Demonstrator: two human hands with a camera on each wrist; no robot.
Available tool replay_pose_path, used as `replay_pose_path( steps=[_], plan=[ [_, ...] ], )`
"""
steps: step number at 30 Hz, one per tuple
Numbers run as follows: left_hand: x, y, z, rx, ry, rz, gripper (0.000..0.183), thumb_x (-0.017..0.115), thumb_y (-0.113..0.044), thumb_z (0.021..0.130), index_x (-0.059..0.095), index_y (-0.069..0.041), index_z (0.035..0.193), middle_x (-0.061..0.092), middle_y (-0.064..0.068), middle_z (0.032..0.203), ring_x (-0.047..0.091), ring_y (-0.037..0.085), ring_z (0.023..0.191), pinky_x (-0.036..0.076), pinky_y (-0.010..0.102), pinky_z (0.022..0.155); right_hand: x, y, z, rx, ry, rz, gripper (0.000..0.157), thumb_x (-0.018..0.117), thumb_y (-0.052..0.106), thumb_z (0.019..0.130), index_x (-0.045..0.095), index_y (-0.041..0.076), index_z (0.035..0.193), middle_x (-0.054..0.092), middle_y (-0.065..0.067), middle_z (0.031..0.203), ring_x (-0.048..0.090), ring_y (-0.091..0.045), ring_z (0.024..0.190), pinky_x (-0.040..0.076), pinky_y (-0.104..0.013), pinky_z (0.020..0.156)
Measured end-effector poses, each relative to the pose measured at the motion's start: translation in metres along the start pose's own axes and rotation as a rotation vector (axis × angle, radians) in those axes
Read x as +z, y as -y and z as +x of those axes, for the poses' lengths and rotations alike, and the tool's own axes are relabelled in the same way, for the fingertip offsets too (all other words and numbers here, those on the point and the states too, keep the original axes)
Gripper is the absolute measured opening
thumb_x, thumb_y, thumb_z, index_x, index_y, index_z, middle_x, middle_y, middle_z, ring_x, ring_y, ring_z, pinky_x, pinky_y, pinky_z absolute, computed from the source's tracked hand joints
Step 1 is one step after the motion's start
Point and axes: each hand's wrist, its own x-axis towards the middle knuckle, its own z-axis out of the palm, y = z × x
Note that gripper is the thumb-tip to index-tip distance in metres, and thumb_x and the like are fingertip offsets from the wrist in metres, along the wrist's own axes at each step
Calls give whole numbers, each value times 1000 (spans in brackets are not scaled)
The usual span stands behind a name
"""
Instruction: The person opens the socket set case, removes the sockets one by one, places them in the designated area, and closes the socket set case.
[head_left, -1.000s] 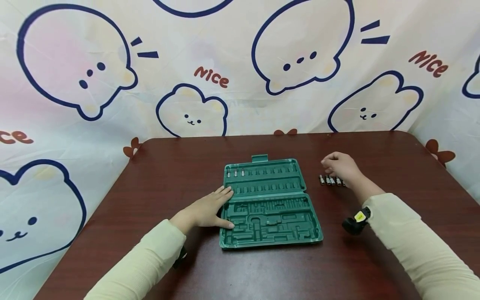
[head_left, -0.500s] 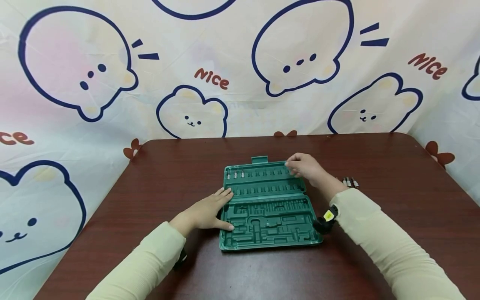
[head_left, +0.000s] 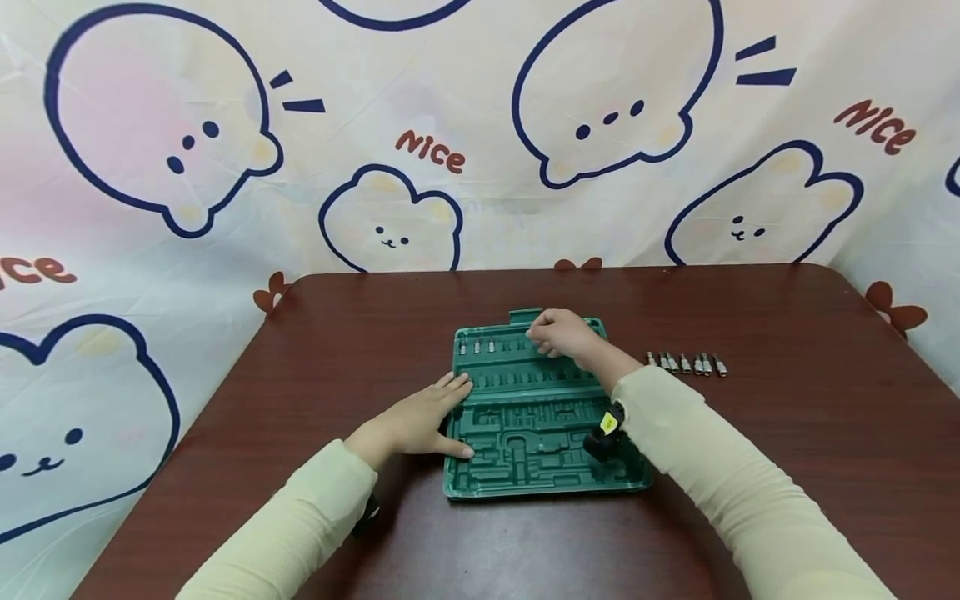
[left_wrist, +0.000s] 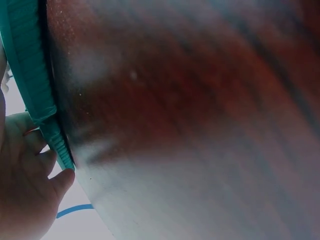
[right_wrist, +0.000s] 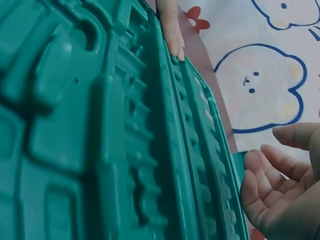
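Your left hand [head_left: 416,419] lay spread on case [head_left: 525,482], 9 o'clock; right hand [head_left: 564,335], 12: couldn't tell if pinching. Metal bits [head_left: 686,364], 3 o'clock, seemed light, slippery; mid-body hold suited.

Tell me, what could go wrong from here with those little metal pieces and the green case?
The right sleeve appears close to the loose metal pieces by the case, so it might brush them out of line.
The right hand is over the top row of slots, near three seated pieces, and could nudge one loose.
The left hand rests on the left edge of the green case; a push might slide it.
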Motion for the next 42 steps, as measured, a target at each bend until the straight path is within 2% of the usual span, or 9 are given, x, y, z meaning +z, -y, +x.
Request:
replay_pose_path(
  steps=[8,20,29,31,33,35,38,40,42],
  plan=[
    [-3,-1,2,-6,10,6,96,53,-63,69,15,-11,140,7,2,144,1,18,130,18,39,100,17,8,15,0,35,-28,17,48,15,89,53,2,98,52,-15,101,52,-23,82,44,-35,71],
    [-7,-2,2,-16,4,-14,94,55,-60,70,15,-11,139,8,2,144,1,19,130,19,40,99,30,16,34,-64,64,-114,25,49,15,89,55,0,109,53,-10,101,53,-23,81,44,-31,66],
    [-2,0,2,-6,5,-31,95,55,-62,69,15,-11,139,7,2,144,1,19,130,21,40,98,39,12,47,-26,72,-259,26,49,17,89,56,2,110,53,-10,105,53,-20,76,44,-30,63],
    [-2,0,2,-5,2,-33,95,55,-62,69,16,-11,139,8,2,144,1,19,130,21,40,98,40,13,48,-24,73,-285,26,49,17,89,57,3,109,55,-8,98,51,-18,70,43,-28,60],
    [-1,0,1,-3,3,-30,95,54,-62,69,16,-11,139,8,2,144,1,19,130,20,40,99,41,14,50,-14,72,-295,23,49,18,89,60,3,102,55,-6,80,47,-15,59,41,-27,55],
    [-1,0,1,2,4,-30,95,54,-62,69,16,-10,139,8,2,144,1,19,129,20,40,99,42,15,51,-6,75,-311,20,49,18,89,63,5,85,48,-3,60,40,-14,48,38,-27,51],
    [-1,0,1,6,4,-30,95,54,-62,69,16,-10,139,7,3,144,1,19,129,20,40,99,43,16,53,5,87,-330,34,49,18,89,50,10,56,32,0,43,31,-12,40,35,-26,46],
    [-2,0,1,7,3,-30,95,54,-62,69,16,-10,139,8,3,143,1,19,129,20,40,99,44,17,54,13,93,-350,39,48,19,89,40,12,51,29,1,41,30,-11,38,35,-26,46],
    [-2,-1,2,7,1,-29,95,55,-61,69,16,-10,139,8,3,143,1,19,129,20,40,99,45,18,54,20,82,-355,33,48,18,89,46,11,57,34,1,43,32,-11,39,36,-26,47]
  ],
)
